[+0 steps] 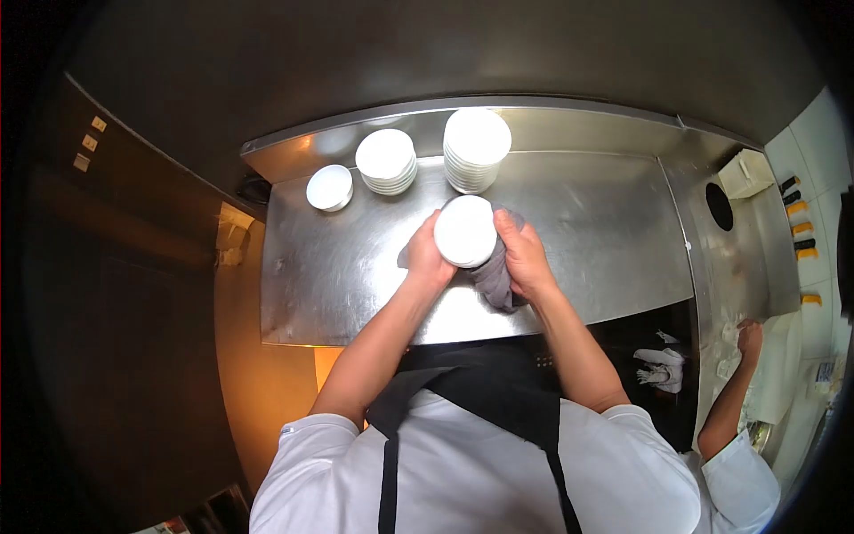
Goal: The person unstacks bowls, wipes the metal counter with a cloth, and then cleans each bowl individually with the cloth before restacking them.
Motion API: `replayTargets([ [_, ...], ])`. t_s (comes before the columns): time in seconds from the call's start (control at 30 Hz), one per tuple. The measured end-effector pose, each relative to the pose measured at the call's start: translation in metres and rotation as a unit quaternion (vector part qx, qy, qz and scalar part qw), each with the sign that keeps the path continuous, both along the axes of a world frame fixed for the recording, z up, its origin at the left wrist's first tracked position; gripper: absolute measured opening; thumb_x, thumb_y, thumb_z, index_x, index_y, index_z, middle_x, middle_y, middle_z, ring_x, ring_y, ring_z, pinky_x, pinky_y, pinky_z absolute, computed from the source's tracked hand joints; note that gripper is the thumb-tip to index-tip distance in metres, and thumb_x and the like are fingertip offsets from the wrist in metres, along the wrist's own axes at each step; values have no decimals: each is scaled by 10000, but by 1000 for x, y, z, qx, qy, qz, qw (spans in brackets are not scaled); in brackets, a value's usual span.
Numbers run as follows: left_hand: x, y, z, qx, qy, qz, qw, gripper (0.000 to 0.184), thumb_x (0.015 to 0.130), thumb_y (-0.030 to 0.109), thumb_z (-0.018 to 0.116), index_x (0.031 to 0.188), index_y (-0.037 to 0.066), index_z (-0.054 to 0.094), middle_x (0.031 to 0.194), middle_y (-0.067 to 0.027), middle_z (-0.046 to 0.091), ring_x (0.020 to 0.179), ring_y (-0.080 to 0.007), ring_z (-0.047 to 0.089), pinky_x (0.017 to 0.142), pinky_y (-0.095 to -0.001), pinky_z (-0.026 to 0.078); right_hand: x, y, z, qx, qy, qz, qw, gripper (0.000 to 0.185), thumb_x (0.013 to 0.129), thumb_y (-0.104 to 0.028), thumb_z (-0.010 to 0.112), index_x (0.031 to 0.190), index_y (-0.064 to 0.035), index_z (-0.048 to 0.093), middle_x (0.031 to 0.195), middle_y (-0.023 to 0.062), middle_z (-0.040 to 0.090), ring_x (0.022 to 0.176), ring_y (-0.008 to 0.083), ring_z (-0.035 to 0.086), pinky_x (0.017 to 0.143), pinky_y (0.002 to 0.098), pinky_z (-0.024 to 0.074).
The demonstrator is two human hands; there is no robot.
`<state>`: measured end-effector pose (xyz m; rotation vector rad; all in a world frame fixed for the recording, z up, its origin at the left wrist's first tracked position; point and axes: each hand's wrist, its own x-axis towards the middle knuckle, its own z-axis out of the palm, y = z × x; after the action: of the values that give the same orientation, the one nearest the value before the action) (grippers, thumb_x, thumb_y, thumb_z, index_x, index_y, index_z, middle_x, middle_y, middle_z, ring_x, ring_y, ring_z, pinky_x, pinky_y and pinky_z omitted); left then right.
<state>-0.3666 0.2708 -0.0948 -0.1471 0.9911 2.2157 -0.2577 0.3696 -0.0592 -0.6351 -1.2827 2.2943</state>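
Over the steel counter, a round white bowl (465, 231) is held between my two hands. My left hand (429, 254) grips its left side, fingers curled beneath and out of sight. A crumpled grey cloth (495, 283) is bunched under the bowl and along its right side. My right hand (525, 255) closes around that cloth and presses it against the bowl, thumb near the rim. Just beyond my hands rises a tall stack of white bowls (478, 142). Left of it stand a shorter stack of bowls (386, 160) and a smaller white bowl (330, 187).
The steel counter (569, 222) has a raised back edge. To the right are a round dark hole (719, 206), a white container (745, 173) and several knife handles on the wall. A co-worker's arm (734, 383) reaches in at lower right, near a white rag (660, 367).
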Motion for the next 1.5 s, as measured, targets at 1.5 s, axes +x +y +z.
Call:
replayTargets([
  [1.5,-28,-49,6,-2,-108,-334,936,509,978,439,426,1114,-8,628,1105,-188,669,1007,-296,664,926,-421,523,4,-27,-16,785,44,217,578,556,731,-310,801,1136,22,614,1100,233,621,1133,388,560,999,468,411],
])
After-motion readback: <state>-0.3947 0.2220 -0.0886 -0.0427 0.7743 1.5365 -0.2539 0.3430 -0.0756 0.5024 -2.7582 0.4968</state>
